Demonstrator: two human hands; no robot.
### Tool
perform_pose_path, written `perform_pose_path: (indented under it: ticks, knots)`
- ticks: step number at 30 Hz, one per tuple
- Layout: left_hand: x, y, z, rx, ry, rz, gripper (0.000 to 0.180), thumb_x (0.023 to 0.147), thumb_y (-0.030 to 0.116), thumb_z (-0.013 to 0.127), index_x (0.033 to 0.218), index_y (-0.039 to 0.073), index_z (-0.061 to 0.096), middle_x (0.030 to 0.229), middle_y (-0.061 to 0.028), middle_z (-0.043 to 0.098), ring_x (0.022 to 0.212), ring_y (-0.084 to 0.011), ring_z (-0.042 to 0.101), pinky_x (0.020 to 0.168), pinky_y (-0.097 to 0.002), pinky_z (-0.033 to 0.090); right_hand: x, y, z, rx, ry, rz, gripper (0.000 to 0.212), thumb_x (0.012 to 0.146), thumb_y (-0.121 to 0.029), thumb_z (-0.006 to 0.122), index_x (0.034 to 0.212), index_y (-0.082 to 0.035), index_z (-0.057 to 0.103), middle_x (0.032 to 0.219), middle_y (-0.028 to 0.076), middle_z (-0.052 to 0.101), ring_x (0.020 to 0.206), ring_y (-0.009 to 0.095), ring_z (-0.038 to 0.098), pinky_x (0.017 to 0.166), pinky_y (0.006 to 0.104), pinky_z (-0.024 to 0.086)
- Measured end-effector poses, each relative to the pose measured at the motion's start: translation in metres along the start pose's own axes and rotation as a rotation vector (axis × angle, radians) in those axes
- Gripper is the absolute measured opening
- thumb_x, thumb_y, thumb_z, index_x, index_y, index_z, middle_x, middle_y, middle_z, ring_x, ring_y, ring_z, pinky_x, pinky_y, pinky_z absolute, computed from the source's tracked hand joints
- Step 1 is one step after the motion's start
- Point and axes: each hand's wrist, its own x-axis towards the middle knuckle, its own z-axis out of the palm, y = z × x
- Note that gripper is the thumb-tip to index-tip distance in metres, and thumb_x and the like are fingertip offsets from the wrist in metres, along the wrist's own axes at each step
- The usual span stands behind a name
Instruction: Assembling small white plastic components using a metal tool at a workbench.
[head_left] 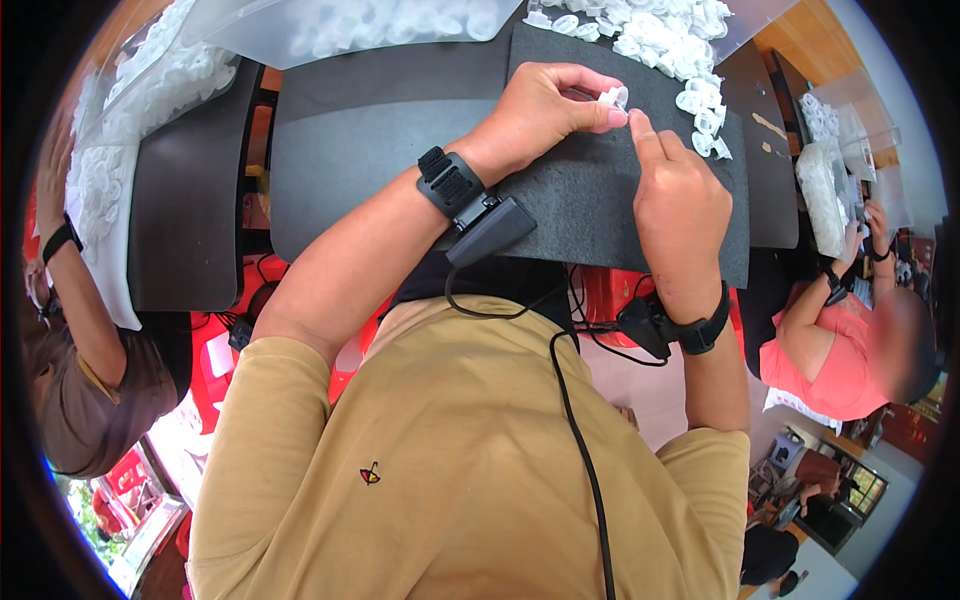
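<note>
My left hand (560,105) pinches a small white plastic cap (613,97) between thumb and fingers, above a dark grey mat (590,200). Close against it is my right hand (680,190), its fingers curled and the index fingertip beside my left thumb tip. Whatever the right fingers hold, if anything, is too small or hidden to make out. Just beyond my right hand, several loose white caps (705,115) trail down from a larger pile of white caps (670,40) at the mat's far edge.
A translucent bin (390,25) of white pieces stands at the far side of the dark table (350,150). More white pieces fill a container (105,190) at left, near another person's arm (80,290). A person in pink (820,350) works at right. Black cables (580,440) hang from my wrist straps.
</note>
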Motion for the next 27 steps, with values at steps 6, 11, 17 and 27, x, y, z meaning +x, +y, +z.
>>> perform_pose_path:
  ticks: [6, 11, 17, 27]
  knots:
    - [0.000, 0.000, 0.000, 0.010, -0.017, 0.002, 0.030, 0.083, 0.002, 0.069, 0.112, -0.004, 0.061, 0.102, -0.0104, 0.066, 0.090, -0.0133, 0.065, 0.084, -0.0252, 0.054, -0.005, 0.001, 0.012, 0.120, -0.014, 0.004, 0.034, 0.079, -0.006, 0.056, 0.111, -0.010, 0.065, 0.074, 0.003, 0.058, 0.065, 0.021, 0.062, 0.053, 0.0333, 0.050]
    - [0.000, 0.004, -0.002, -0.035, -0.053, -0.011, 0.033, 0.083, 0.003, 0.069, 0.114, -0.003, 0.061, 0.104, -0.0101, 0.066, 0.092, -0.0126, 0.064, 0.085, -0.0248, 0.053, -0.008, 0.012, 0.009, 0.420, 0.040, 0.092, 0.032, 0.082, -0.003, 0.055, 0.112, -0.013, 0.064, 0.077, 0.007, 0.061, 0.066, 0.028, 0.062, 0.055, 0.0376, 0.049]
    - [0.000, 0.004, 0.000, -0.077, -0.026, 0.004, 0.035, 0.077, 0.002, 0.074, 0.110, 0.000, 0.065, 0.098, -0.0078, 0.068, 0.088, -0.0108, 0.063, 0.081, -0.0237, 0.051, -0.010, 0.020, 0.008, 0.376, 0.046, 0.105, 0.034, 0.082, -0.002, 0.057, 0.113, -0.014, 0.064, 0.079, 0.007, 0.062, 0.067, 0.028, 0.062, 0.056, 0.0380, 0.049]
    - [0.000, 0.001, -0.001, -0.056, -0.032, 0.009, 0.036, 0.077, 0.003, 0.074, 0.112, 0.000, 0.065, 0.098, -0.0078, 0.068, 0.089, -0.0103, 0.063, 0.082, -0.0237, 0.051, -0.008, 0.014, 0.012, 0.379, 0.037, 0.092, 0.035, 0.081, -0.002, 0.057, 0.114, -0.014, 0.063, 0.078, 0.007, 0.061, 0.066, 0.028, 0.062, 0.056, 0.0388, 0.049]
